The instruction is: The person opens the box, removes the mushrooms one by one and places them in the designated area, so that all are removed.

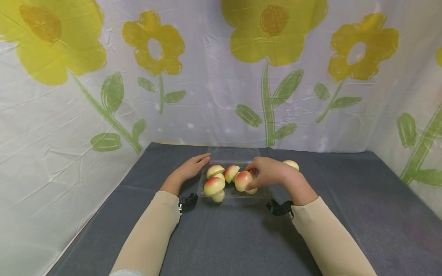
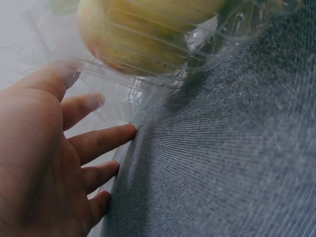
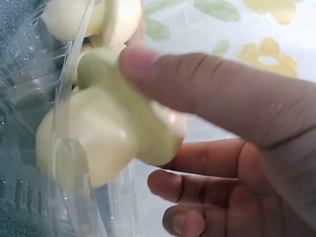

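A clear plastic clamshell box lies with its lid folded back. Inside are several mushroom-shaped pieces with red-and-yellow caps and pale bulbous stems, such as the front-left mushroom and the middle mushroom. My left hand touches the box's left rim with spread, mostly straight fingers. At the box's right side my right hand pinches a mushroom by its cap between thumb and fingers, stem toward the box. Its other fingers curl loosely below.
Another pale mushroom sits on the table beyond my right wrist, partly hidden by it. Dark grey cloth covers the table. A white curtain with yellow flowers hangs behind and along both sides. Black bands circle both wrists.
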### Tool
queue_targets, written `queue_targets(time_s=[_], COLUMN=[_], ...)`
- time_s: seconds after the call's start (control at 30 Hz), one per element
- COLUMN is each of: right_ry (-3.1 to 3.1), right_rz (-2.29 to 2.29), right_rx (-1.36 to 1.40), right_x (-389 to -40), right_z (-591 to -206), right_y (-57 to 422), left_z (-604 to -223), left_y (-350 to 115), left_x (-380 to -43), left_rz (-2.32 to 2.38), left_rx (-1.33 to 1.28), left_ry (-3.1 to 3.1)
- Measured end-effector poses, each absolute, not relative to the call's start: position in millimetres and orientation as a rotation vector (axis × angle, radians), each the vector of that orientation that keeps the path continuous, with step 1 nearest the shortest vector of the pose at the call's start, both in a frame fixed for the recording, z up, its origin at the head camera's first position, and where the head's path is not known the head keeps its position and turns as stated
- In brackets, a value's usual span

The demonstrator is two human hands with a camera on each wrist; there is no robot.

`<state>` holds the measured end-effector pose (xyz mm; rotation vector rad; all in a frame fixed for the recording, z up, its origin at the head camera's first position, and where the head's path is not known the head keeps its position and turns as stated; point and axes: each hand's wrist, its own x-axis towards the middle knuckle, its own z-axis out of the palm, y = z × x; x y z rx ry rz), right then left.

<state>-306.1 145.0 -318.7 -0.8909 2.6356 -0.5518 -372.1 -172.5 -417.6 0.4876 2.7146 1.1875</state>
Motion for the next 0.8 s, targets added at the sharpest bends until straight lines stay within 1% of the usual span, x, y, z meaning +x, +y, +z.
queue_targets(time_s=[0.33,0.63,0.8], right_ry=[2.69,2.726,2.762], right_rz=[-0.64,-0.699,-0.693], right_rx=[-0.881,-0.798,-0.804], right_x=[-302.8,-301.8,-301.3], right_z=[-313.0,-303.9,-297.3], right_y=[148.4,159.2,167.2], left_z=[-416.9,-417.1,-417.2], left_y=[-172.8,-171.7,-172.0], left_x=[-371.0,-370.5,-371.5], left_rz=[1.203,1.206,1.202], left_rx=[0.491,0.478,0.492], left_ry=[2.712,2.714,2.72])
